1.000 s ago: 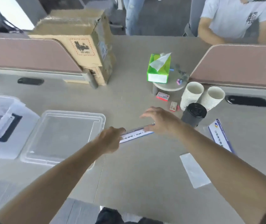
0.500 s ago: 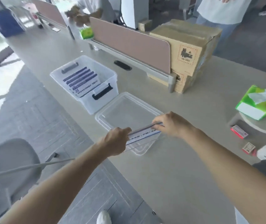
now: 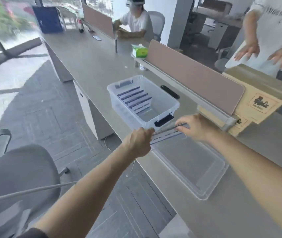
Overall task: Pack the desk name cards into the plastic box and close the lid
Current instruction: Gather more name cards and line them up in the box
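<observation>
L hand (image 3: pixel 137 143) & R hand (image 3: pixel 197 128) each pinch one end of a long name card (image 3: pixel 168 133). In the last sec it's gone from over bare desk (image 3: pixel 88 55), across the lid (image 3: pixel 198 170), to the near end of the plastic box (image 3: pixel 176 102) by the black latch (image 3: pixel 164 120), so prob next in w/ the stacked cards (image 3: pixel 135 100); lid is off. Card print too blurred to read; carton (image 3: pixel 260 103) far right has a red-dashed stamp, text illegible

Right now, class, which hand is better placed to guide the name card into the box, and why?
Left, probably. Both hands grip the name card by its ends, but the left hand sits right at the near end of the box; the right hand is off to its side.
</observation>
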`<state>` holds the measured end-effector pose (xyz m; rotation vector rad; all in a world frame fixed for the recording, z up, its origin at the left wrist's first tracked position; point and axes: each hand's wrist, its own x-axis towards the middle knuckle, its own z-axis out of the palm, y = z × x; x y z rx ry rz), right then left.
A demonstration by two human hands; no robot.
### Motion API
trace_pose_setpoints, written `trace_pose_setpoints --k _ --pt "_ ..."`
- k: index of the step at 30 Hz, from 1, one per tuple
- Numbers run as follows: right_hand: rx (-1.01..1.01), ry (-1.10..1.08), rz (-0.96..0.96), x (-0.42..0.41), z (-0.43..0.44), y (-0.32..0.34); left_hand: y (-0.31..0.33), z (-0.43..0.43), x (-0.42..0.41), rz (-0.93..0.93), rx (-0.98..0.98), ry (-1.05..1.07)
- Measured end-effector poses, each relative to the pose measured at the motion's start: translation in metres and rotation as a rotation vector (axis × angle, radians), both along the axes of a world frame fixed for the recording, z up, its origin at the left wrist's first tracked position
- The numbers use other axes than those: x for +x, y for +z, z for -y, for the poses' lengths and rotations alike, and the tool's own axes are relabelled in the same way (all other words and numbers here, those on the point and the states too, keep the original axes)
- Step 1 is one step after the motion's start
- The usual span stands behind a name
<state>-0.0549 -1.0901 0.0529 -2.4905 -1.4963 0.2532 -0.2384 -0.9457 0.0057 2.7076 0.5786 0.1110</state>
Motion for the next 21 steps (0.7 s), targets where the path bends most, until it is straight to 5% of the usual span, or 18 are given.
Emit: trace_pose_setpoints --k 9,21 --pt "-0.026 -0.014 -0.023 0.018 -0.107 0.022 0.009 -0.099 0.008 0.068 0.026 0.063" --pt "0.018 0.052 -0.089 0.145 -0.231 0.004 0.004 -0.208 0.119 0.006 0.002 0.051"
